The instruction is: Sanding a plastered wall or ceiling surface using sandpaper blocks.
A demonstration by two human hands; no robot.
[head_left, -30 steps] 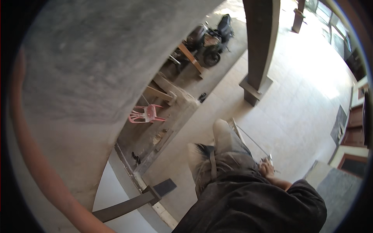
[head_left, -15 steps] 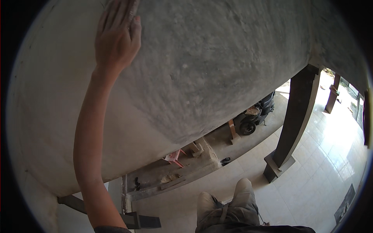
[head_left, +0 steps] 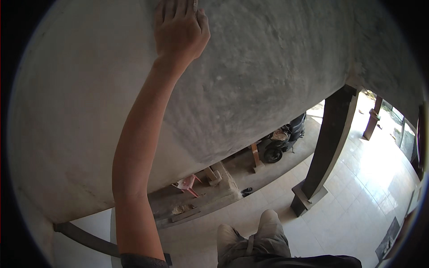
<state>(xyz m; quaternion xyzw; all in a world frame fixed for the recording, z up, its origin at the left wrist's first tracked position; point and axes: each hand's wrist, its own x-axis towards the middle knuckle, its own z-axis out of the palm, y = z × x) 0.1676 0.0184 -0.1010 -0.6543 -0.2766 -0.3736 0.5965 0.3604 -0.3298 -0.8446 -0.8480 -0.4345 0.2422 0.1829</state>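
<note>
My left hand (head_left: 181,31) is raised flat against a grey plastered surface (head_left: 250,67), fingers pointing up and cut off by the top edge of the view. Along its index finger, beside the thumb, shows the narrow pale edge of a thin sheet (head_left: 195,5) pressed under the hand; the rest of it is hidden beneath the fingers. The hand rests where the smooth, paler left part of the surface meets the darker, mottled right part. My right hand is out of view.
Below the surface's lower edge stand a dark pillar (head_left: 328,143), a parked motorcycle (head_left: 279,145) and a red plastic chair (head_left: 187,184). Pale floor tiles (head_left: 330,223) lie far below, past my knees (head_left: 268,219). A dark pair of shoes (head_left: 246,191) sits by a low ledge.
My left hand has slid to the right along the surface with the thin sheet under it. The whole view has shifted slightly, moving the pillar and motorcycle leftward.
</note>
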